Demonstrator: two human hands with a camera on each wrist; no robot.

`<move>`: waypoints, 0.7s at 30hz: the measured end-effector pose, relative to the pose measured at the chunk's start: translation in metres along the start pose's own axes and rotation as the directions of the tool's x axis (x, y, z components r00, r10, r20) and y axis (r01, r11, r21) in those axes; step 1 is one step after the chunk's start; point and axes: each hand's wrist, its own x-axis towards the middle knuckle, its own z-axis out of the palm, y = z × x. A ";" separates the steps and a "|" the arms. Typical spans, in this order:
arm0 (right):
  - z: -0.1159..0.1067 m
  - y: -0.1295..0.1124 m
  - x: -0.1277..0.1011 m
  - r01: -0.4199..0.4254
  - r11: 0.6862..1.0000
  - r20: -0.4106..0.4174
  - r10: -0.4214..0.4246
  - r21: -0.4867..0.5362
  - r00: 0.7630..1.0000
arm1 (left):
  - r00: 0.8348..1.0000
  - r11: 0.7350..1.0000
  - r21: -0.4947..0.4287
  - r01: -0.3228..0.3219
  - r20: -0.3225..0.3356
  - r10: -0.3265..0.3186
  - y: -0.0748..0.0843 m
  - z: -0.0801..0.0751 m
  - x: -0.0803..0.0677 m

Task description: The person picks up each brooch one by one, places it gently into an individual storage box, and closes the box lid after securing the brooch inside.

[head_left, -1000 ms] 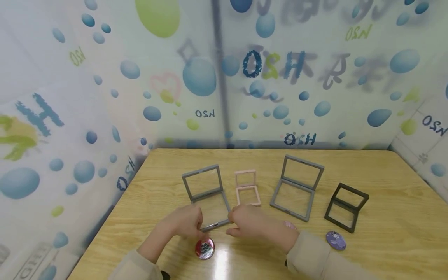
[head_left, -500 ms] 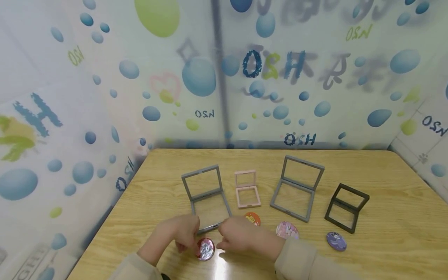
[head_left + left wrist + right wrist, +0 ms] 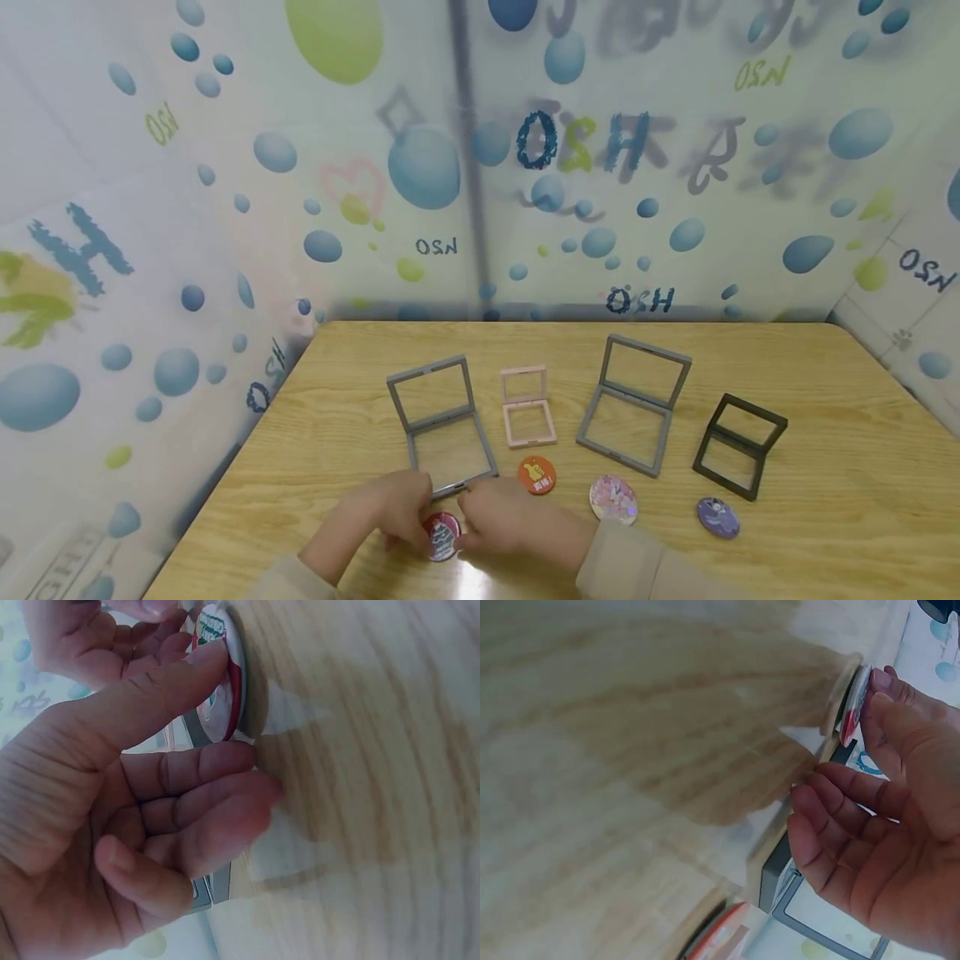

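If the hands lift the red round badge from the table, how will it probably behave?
The red badge is a thin flat disc lying flush on the wooden table, so it is probably hard to pry up. It looks stiff and light. Its glossy face may slip between fingertips. On edge, it might roll.

The surface [image 3: 825, 433] looks like light wood-grain laminate, smooth with a soft sheen that throws back a bright glare. The red badge [image 3: 441, 533] has a glossy, printed face. The grey display frame [image 3: 442, 421] looks like matt plastic around a clear, shiny film. The backdrop [image 3: 225, 167] looks like printed, slightly glossy sheet.
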 end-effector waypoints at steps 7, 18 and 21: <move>0.006 -0.004 0.002 -0.027 1.000 -0.025 0.027 0.008 0.999 | 0.998 0.997 0.062 -0.045 -0.050 0.048 0.006 0.002 -0.002; 0.006 -0.008 0.002 -0.040 0.992 -0.038 0.045 0.121 0.998 | 0.988 0.990 0.085 -0.108 -0.102 0.117 0.005 0.003 -0.001; 0.006 -0.008 0.001 -0.047 0.982 -0.039 0.055 0.185 0.998 | 0.984 0.988 0.072 -0.134 -0.105 0.141 0.003 0.004 -0.001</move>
